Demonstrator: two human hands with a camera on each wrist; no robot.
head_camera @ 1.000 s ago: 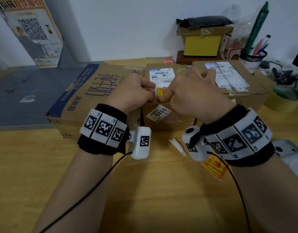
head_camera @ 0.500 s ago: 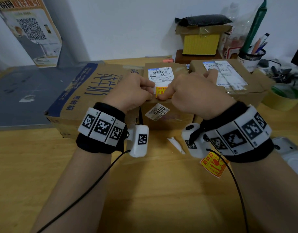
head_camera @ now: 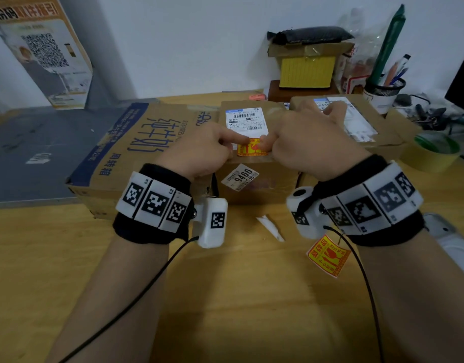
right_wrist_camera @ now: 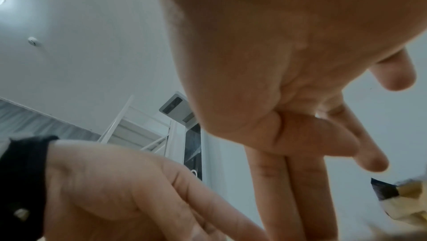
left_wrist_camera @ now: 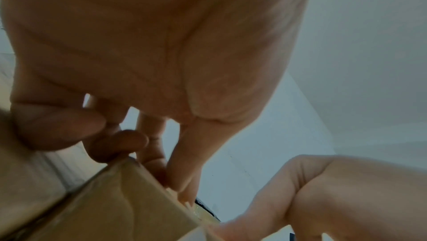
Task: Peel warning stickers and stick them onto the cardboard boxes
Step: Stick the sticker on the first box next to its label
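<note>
Two index fingers meet on a yellow sticker at the front edge of the middle box's top. Left hand: index finger straight, tip pressing the sticker's upper left; remaining fingers curled under, holding nothing. Right hand: fingers extended and close together, tips pressing the sticker's right side; nothing pinched, as the right wrist view confirms with two straight fingers side by side. Sticker lies flat on the box, just below a white shipping label. A second label reading 9466 sits on the box's front face.

Middle box stands between a large printed box to its left and a third box to its right, all on the wooden bench. A second yellow sticker lies on the bench under the right wrist. A curled white backing strip lies on the bench in front of the middle box. A tape roll sits at far right, a pen cup behind it.
</note>
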